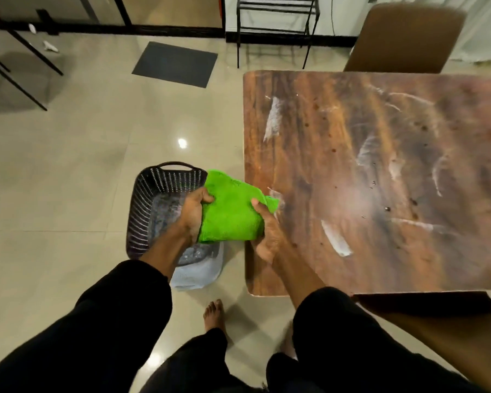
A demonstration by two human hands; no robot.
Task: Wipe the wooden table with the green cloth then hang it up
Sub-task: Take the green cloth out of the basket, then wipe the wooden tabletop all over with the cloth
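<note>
So the green cloth (231,211) is folded into a thick pad and held up in the air, just off the near left corner of the wooden surface (366,180), over the dark slotted laundry basket (165,205) on the floor. Both hands are clamped on it: left hand (194,212) pinching the left edge with the thumb on top, right hand (265,232) wrapped around the right edge, fingers tucked under. My guess is the fold is there to give a firm, flat wiping face, and two hands keep it from flopping open.

Forearms come up from black sleeves (131,307) and angle inward, wrists bent toward each other, right wrist already hanging over the surface's edge.

The wood has plenty of white smears and dark specks, so wiping looks not yet done, maybe not even begun. A pale blue cloth (199,275) sits by the basket's near end. No idea where the hanging spot is, nothing obvious in view.
</note>
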